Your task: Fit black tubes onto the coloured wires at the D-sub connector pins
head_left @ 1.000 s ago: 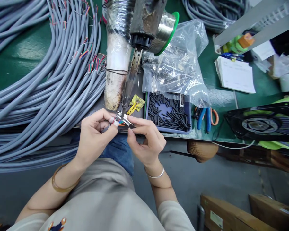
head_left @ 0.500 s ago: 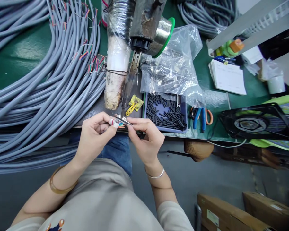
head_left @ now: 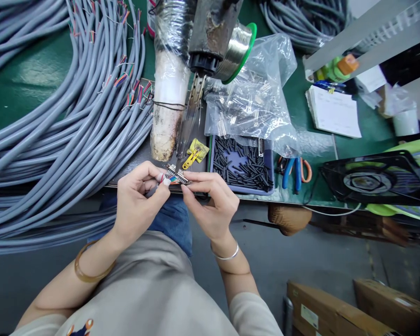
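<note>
My right hand (head_left: pixel 213 198) pinches the right end of a small metal multi-pin connector (head_left: pixel 182 177) between thumb and fingertips. Thin coloured wires (head_left: pixel 172 178) run along the connector's near side, pinched by the thumb and fingers of my left hand (head_left: pixel 136 198). A mounted soldering iron (head_left: pixel 196 95) points down, its tip at the connector; whether it touches a pin is too small to tell. Just beyond the connector lies a yellow clip (head_left: pixel 192 157) by a yellow scrap. The cable behind the wires is hidden by my left hand.
Bundled grey cables (head_left: pixel 91 126) cover the left side. A solder spool (head_left: pixel 236 53) hangs beside the iron. A plastic bag (head_left: pixel 252 98) of connectors overlaps a tray (head_left: pixel 245 189) of short black tubes. Pliers (head_left: pixel 296 173), a paper stack (head_left: pixel 334 112) and a black fan (head_left: pixel 371 179) stand right.
The connector and coloured wires have shifted slightly under the iron's tip, and more coloured wire shows at the connector. Both hands keep their hold. The view has shifted a little.
</note>
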{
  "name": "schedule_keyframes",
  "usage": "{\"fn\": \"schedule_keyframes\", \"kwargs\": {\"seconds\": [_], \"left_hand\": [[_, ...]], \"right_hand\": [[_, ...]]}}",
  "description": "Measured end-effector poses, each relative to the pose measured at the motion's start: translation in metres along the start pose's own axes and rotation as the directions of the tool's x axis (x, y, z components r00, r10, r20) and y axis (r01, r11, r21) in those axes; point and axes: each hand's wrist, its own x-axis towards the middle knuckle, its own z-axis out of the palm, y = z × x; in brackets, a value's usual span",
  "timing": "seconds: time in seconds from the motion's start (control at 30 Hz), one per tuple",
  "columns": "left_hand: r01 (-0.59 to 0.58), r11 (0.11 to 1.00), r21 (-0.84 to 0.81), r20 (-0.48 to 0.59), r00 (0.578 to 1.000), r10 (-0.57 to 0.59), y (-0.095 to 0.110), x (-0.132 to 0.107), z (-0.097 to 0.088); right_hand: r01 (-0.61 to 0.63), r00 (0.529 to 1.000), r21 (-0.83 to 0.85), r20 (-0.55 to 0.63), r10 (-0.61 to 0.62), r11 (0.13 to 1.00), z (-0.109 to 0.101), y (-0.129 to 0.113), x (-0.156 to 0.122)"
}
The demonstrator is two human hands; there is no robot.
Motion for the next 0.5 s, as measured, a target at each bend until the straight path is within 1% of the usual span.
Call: {"fn": "schedule_keyframes", "kwargs": {"seconds": [0.2, 0.37, 0.5], "left_hand": [[-0.01, 0.999, 0.041, -0.005, 1.0, 0.011, 0.0012, -0.0005, 0.0011], [-0.05, 0.996, 0.069, -0.014, 0.999, 0.052, 0.0056, 0.0014, 0.0013], [-0.007, 0.999, 0.049, 0.032, 0.999, 0.006, 0.0047, 0.0035, -0.0002]], "right_hand": [[0.018, 1.0, -0.017, 0.011, -0.018, 1.0, -0.0006, 0.0, 0.0033], [0.041, 0.999, -0.046, 0.009, -0.041, 0.998, -0.002, -0.0014, 0.0058], [0.111, 0.994, -0.131, 0.016, -0.11, 0.985, -0.0035, -0.0032, 0.0037]]}}
